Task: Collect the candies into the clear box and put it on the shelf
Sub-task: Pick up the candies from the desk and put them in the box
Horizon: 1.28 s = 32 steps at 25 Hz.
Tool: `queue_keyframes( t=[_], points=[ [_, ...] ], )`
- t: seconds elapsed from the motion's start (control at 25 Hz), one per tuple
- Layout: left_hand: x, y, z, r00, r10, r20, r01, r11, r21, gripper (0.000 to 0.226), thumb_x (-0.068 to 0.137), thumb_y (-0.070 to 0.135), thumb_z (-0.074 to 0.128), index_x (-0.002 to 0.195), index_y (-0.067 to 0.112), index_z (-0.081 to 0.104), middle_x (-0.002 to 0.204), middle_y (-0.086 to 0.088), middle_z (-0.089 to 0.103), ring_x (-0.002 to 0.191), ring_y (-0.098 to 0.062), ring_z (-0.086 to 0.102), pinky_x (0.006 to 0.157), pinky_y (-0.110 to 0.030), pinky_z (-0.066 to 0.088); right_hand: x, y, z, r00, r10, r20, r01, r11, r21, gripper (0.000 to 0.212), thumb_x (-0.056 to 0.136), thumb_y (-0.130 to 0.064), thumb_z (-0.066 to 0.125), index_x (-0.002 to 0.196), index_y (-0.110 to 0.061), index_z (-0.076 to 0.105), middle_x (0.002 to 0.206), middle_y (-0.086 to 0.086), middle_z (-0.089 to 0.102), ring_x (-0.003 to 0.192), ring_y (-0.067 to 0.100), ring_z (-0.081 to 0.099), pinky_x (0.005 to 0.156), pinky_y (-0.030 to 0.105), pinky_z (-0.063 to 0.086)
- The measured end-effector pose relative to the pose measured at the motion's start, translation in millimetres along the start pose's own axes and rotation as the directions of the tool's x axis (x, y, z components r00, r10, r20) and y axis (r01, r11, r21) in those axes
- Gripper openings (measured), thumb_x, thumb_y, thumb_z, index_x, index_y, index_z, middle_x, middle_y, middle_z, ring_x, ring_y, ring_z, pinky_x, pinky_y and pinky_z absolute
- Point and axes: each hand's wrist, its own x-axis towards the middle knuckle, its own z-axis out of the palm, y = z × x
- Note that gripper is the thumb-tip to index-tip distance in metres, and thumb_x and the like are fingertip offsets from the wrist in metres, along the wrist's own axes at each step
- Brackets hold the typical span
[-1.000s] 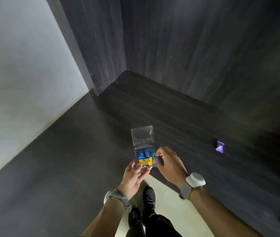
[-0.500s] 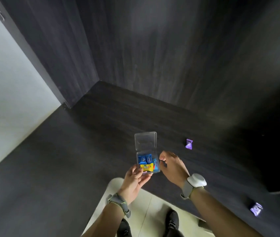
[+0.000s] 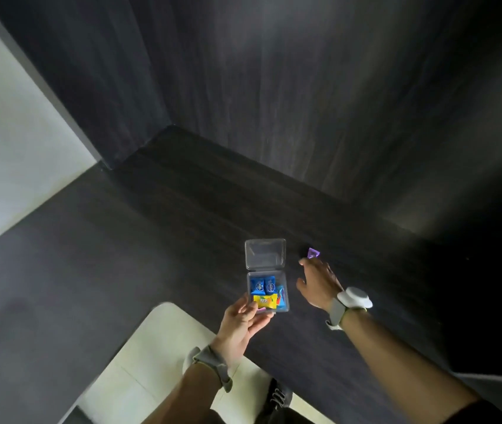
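Note:
My left hand (image 3: 241,322) holds a small clear box (image 3: 267,293) by its near edge, above the dark wooden surface (image 3: 182,209). The box's hinged lid (image 3: 265,254) stands open, tipped away from me. Inside lie two blue candies (image 3: 262,285), a yellow one (image 3: 264,301) and a red one, partly hidden. My right hand (image 3: 318,283) is stretched out to the right of the box, fingers apart, its fingertips just short of a purple candy (image 3: 313,253) lying on the surface.
Dark wood panels (image 3: 274,87) rise behind the surface and form a corner at the back left. A white wall (image 3: 5,148) is at the left. Pale floor tiles (image 3: 151,362) and my dark shoe (image 3: 277,399) show below.
My right hand left the box's right side and reached forward and right toward the purple candy. The view swung right, so the candy now sits nearer the centre.

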Motion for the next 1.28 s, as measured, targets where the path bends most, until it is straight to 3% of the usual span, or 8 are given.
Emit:
queue_keyframes(
  t=[0.24, 0.4, 0.48, 0.6, 0.8, 1.0, 1.16, 1.28],
  points=[
    [7, -22, 9, 0.997, 0.027, -0.073, -0.022, 0.997, 0.068, 0.032, 0.104, 0.012, 0.049, 0.133, 0.009, 0.060, 0.125, -0.020, 0.070, 0.113, -0.036, 0.069, 0.089, -0.034, 0.060, 43, 28, 12, 1.000, -0.008, 0.027, 0.010, 0.995, -0.101, 0.057, 0.093, -0.016, 0.055, 0.147, -0.013, 0.038, 0.160, 0.011, 0.030, 0.143, 0.038, 0.033, 0.112, 0.050, 0.038],
    [7, -31, 4, 0.994, -0.004, -0.110, 0.012, 0.997, 0.073, 0.034, 0.103, 0.013, 0.049, 0.135, 0.012, 0.059, 0.127, -0.018, 0.069, 0.115, -0.034, 0.068, 0.086, -0.031, 0.061, 58, 42, 27, 0.995, -0.015, 0.097, 0.033, 0.983, -0.181, 0.065, 0.097, -0.007, 0.048, 0.156, -0.018, 0.023, 0.167, 0.009, 0.011, 0.153, 0.035, 0.010, 0.117, 0.052, 0.031],
    [5, -31, 3, 0.993, -0.020, -0.116, 0.030, 0.996, 0.088, 0.033, 0.104, 0.012, 0.048, 0.135, 0.013, 0.060, 0.127, -0.017, 0.070, 0.113, -0.033, 0.069, 0.090, -0.033, 0.059, 54, 46, 34, 0.998, -0.015, 0.068, 0.029, 0.979, -0.202, 0.061, 0.095, -0.004, 0.051, 0.151, -0.016, 0.032, 0.164, 0.013, 0.017, 0.150, 0.036, 0.017, 0.115, 0.049, 0.036],
    [4, -31, 5, 0.994, -0.026, -0.103, 0.039, 0.992, 0.123, 0.033, 0.104, 0.010, 0.047, 0.135, 0.013, 0.059, 0.129, -0.017, 0.068, 0.115, -0.033, 0.068, 0.098, -0.038, 0.055, 33, 48, 44, 0.996, -0.056, -0.064, 0.040, 0.972, -0.230, 0.032, 0.095, -0.007, 0.055, 0.127, -0.012, 0.053, 0.140, 0.012, 0.044, 0.129, 0.034, 0.041, 0.094, 0.045, 0.052],
    [8, -35, 11, 0.997, -0.035, -0.064, 0.044, 0.988, 0.145, 0.035, 0.104, 0.009, 0.046, 0.138, 0.009, 0.056, 0.133, -0.020, 0.065, 0.122, -0.038, 0.063, 0.102, -0.042, 0.052, -8, 49, 42, 0.986, 0.071, -0.149, -0.062, 0.996, 0.068, 0.024, 0.097, -0.011, 0.051, 0.119, -0.014, 0.059, 0.115, 0.016, 0.067, 0.105, 0.040, 0.066, 0.081, 0.046, 0.057],
    [15, -51, 14, 0.998, -0.037, -0.052, 0.044, 0.987, 0.156, 0.033, 0.104, 0.007, 0.048, 0.134, 0.012, 0.060, 0.125, -0.019, 0.070, 0.111, -0.039, 0.068, 0.082, -0.031, 0.062, -52, 49, 33, 0.945, 0.174, -0.277, -0.096, 0.957, 0.275, 0.021, 0.092, -0.024, 0.065, 0.112, -0.020, 0.057, 0.093, 0.009, 0.076, 0.085, 0.039, 0.072, 0.072, 0.043, 0.059],
    [18, -64, 18, 0.999, -0.033, -0.039, 0.039, 0.986, 0.162, 0.036, 0.101, 0.006, 0.053, 0.137, 0.006, 0.055, 0.127, -0.024, 0.067, 0.100, -0.041, 0.069, 0.078, -0.032, 0.063, -76, 41, 33, 0.950, 0.079, -0.302, 0.036, 0.933, 0.359, 0.017, 0.090, -0.022, 0.070, 0.105, -0.022, 0.061, 0.089, -0.002, 0.076, 0.075, 0.019, 0.073, 0.070, 0.040, 0.060],
    [16, -68, 22, 0.996, -0.072, -0.054, 0.081, 0.977, 0.199, 0.045, 0.100, 0.006, 0.055, 0.145, 0.009, 0.048, 0.130, -0.026, 0.065, 0.097, -0.040, 0.070, 0.077, -0.036, 0.062, -86, 33, 38, 0.957, 0.037, -0.289, 0.077, 0.925, 0.373, 0.023, 0.090, -0.023, 0.072, 0.112, -0.021, 0.066, 0.097, -0.001, 0.076, 0.079, 0.013, 0.072, 0.075, 0.040, 0.061]
  ],
)
